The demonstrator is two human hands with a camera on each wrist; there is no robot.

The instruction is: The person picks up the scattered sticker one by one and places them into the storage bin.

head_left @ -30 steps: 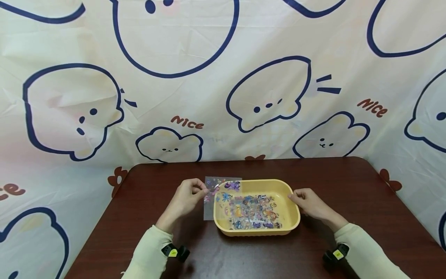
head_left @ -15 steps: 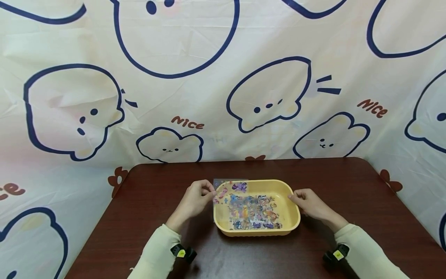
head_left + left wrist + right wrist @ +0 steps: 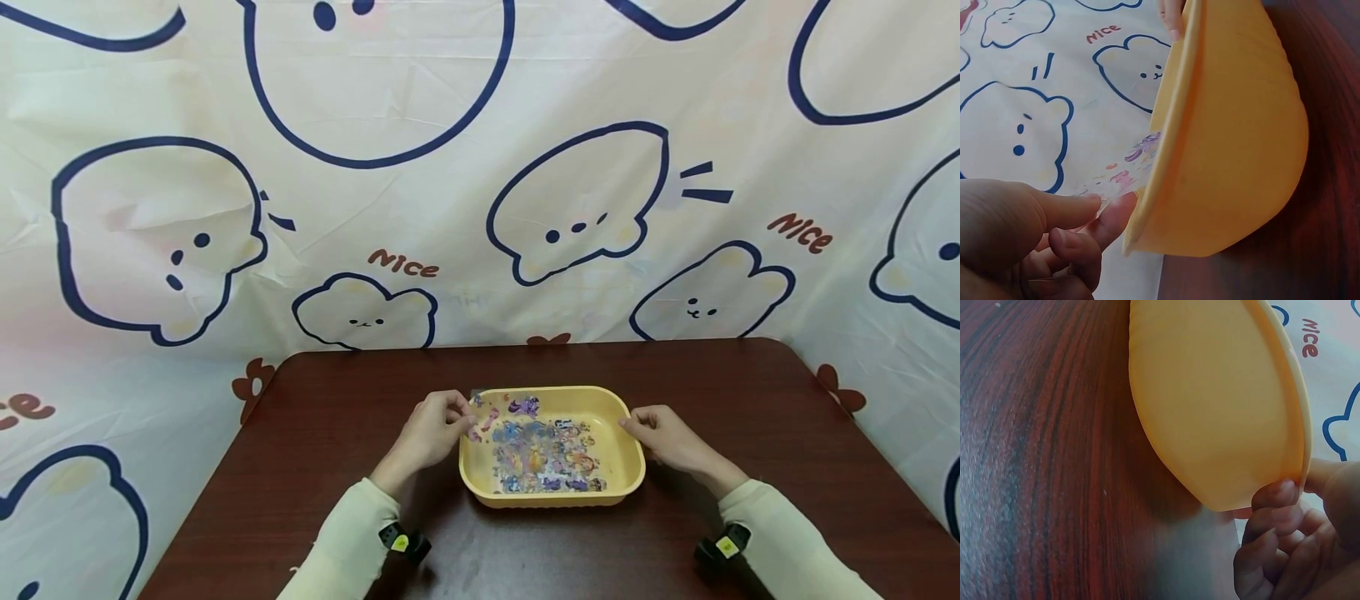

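Observation:
A yellow plastic tray sits on the table in the head view, with transparent sticker sheets printed with colourful cartoon figures inside. Between thumb and forefinger my left hand pinches the edge of a clear sticker sheet with purple and pink figures. That sheet reaches over the tray's left part, and the left wrist view shows its pictures just past the rim. My right hand grips the tray's right rim, thumb on one side and curled fingers against the outer wall. How many sheets lie inside cannot be told.
The dark brown wooden table extends around the tray on every side. Behind it hangs a pale cloth with blue cartoon outlines. Each wrist carries a small black camera on a strap.
My left hand has moved right, bringing the pinched sticker sheet from beyond the tray's left edge to over its inside. The right hand and tray have stayed in place.

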